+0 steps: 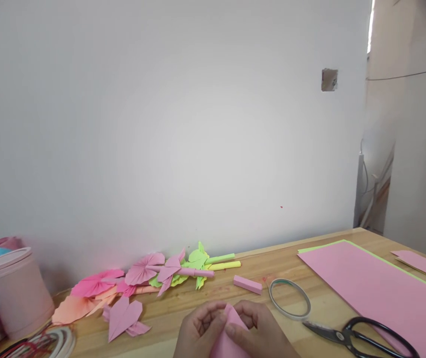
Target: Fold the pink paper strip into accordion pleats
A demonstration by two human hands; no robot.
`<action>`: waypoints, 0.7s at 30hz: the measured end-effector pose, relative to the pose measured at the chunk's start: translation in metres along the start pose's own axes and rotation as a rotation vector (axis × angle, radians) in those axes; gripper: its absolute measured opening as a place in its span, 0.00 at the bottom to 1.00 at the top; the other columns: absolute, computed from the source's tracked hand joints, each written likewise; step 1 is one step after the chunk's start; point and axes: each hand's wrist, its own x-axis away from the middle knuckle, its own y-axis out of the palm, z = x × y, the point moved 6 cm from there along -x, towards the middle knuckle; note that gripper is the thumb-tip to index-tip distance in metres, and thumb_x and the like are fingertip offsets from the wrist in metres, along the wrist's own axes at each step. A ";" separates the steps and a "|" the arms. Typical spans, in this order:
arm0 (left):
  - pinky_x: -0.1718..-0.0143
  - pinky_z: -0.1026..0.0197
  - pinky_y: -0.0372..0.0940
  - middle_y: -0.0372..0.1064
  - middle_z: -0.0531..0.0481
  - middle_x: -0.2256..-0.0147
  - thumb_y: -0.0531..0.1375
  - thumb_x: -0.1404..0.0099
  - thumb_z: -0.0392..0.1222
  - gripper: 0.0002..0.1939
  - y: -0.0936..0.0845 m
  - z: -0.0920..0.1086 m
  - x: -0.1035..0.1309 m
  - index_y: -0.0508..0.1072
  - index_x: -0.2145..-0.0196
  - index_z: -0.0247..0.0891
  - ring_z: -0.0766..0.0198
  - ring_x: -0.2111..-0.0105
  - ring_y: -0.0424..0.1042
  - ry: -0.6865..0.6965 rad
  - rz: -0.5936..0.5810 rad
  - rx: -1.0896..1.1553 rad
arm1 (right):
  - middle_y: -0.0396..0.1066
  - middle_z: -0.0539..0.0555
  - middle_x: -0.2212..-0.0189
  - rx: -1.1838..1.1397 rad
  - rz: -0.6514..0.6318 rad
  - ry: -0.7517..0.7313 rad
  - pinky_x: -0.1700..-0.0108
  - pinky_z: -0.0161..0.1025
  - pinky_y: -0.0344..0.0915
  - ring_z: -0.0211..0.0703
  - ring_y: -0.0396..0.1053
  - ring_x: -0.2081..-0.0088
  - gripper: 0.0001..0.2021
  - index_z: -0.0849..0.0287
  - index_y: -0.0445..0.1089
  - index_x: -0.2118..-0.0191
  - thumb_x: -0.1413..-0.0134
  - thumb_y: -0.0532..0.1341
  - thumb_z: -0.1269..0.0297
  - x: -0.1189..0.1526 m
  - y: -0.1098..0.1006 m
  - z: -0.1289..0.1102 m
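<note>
At the bottom middle of the head view, my left hand (200, 330) and my right hand (259, 330) both pinch one piece of pink paper (229, 330), with the fingertips meeting at its folded upper point. The paper is held just above the wooden table (324, 306). The lower part of the paper and both wrists run out of the frame.
Folded pink, orange and green paper flowers (149, 276) lie along the wall. A pink paper heart (123, 315) lies left of my hands. A small pink roll (247, 284), a tape ring (289, 298), black scissors (362, 335) and large pink sheets (377, 288) sit right. A pink cup (17, 291) stands far left.
</note>
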 end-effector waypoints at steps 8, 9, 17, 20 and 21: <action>0.67 0.61 0.61 0.72 0.47 0.73 0.51 0.46 0.44 0.14 0.013 0.027 0.009 0.74 0.70 0.37 0.58 0.70 0.67 0.202 -0.082 -0.565 | 0.62 0.47 0.85 0.326 0.119 -0.081 0.77 0.31 0.54 0.35 0.58 0.79 0.12 0.63 0.67 0.81 0.56 0.54 0.62 -0.002 -0.005 0.006; 0.67 0.61 0.61 0.72 0.47 0.73 0.49 0.44 0.44 0.15 0.016 0.029 0.010 0.74 0.70 0.37 0.58 0.71 0.67 0.209 -0.109 -0.588 | 0.62 0.47 0.85 0.312 0.118 -0.095 0.76 0.31 0.55 0.36 0.58 0.79 0.12 0.63 0.67 0.82 0.56 0.54 0.62 -0.002 -0.005 0.004; 0.71 0.64 0.60 0.71 0.50 0.76 0.46 0.43 0.48 0.18 0.026 0.024 0.014 0.72 0.70 0.38 0.60 0.73 0.66 0.137 -0.195 -0.543 | 0.64 0.49 0.82 -0.090 0.130 0.025 0.75 0.32 0.56 0.36 0.60 0.77 0.11 0.63 0.68 0.79 0.57 0.56 0.61 -0.002 -0.005 0.014; 0.69 0.62 0.60 0.71 0.49 0.73 0.45 0.45 0.52 0.20 0.031 0.014 0.014 0.71 0.67 0.38 0.59 0.71 0.66 0.154 -0.310 -0.491 | 0.63 0.48 0.83 -0.195 0.163 0.100 0.77 0.31 0.55 0.34 0.59 0.79 0.08 0.65 0.67 0.80 0.62 0.59 0.64 -0.002 -0.007 0.019; 0.69 0.62 0.60 0.70 0.49 0.73 0.45 0.45 0.52 0.21 0.031 0.010 0.014 0.71 0.67 0.37 0.58 0.71 0.66 0.145 -0.328 -0.467 | 0.63 0.48 0.83 -0.207 0.174 0.114 0.77 0.30 0.54 0.34 0.59 0.79 0.07 0.65 0.66 0.81 0.63 0.60 0.66 -0.003 -0.008 0.019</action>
